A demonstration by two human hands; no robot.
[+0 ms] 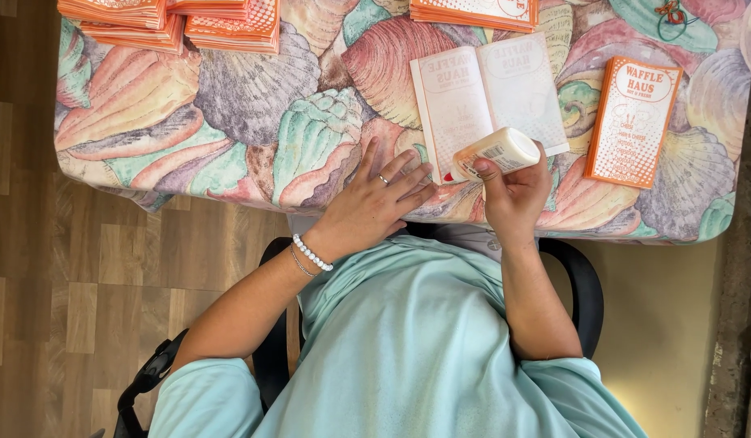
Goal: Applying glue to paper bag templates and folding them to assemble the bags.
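My right hand (pixel 515 195) grips a white glue bottle (pixel 497 152), tipped on its side with its red tip at the lower left edge of an unfolded white paper sleeve (pixel 485 97). My left hand (pixel 374 203) lies flat on the shell-patterned tablecloth (pixel 229 122), fingers spread, fingertips just left of the sleeve's lower corner. It wears a ring, and a pearl bracelet circles the wrist. A finished orange-and-white paper sleeve (pixel 632 122) lies to the right of the open one.
Stacks of orange sleeves sit at the table's far left (pixel 169 20) and far middle (pixel 473 12). A small red and green object (pixel 673 16) lies at the far right. I sit in a black chair (pixel 582 284) over wood flooring.
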